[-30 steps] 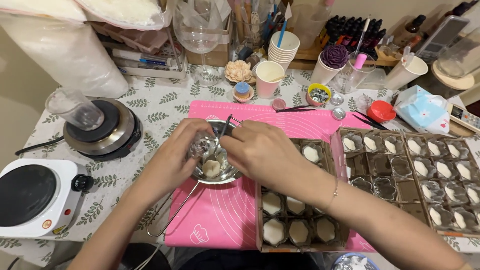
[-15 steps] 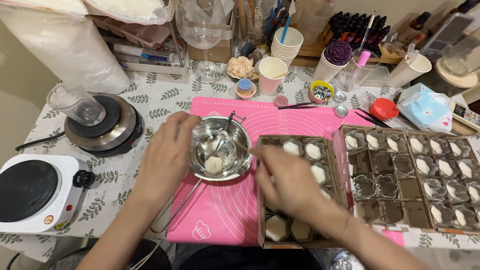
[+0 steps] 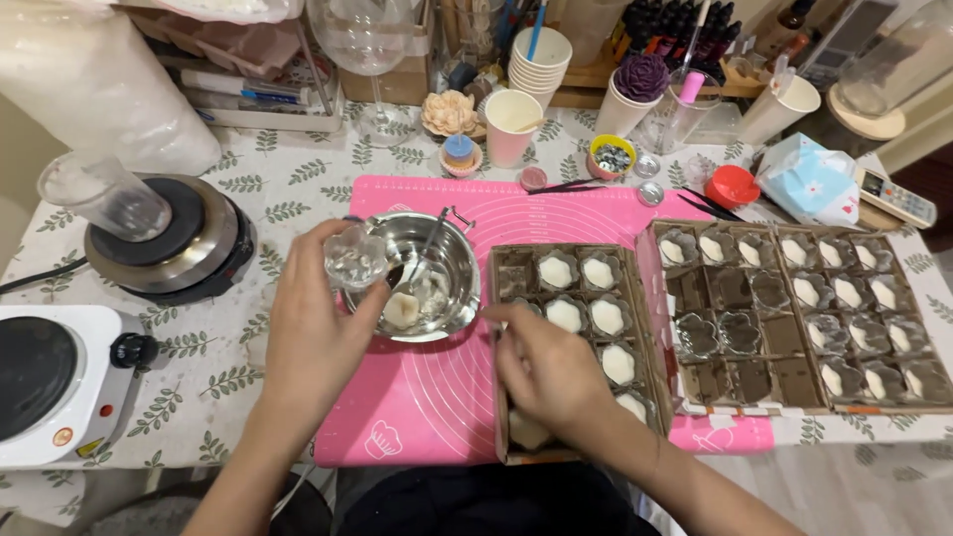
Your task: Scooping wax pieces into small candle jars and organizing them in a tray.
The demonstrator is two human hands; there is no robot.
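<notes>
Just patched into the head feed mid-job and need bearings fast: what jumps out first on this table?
The bright pink mat at centre stands out, with a steel bowl on it holding a white lump. The left hand holds a small clear flower-shaped cup at the bowl's left rim, while the right hand rests on the near cardboard tray of white-filled cups. A bigger divided tray sits to the right, and two hotplates stand at far left.

Home candle-craft table: hotplate (image 3: 50, 377), wax moulds (image 3: 586, 328), paper cups (image 3: 541, 60).
</notes>
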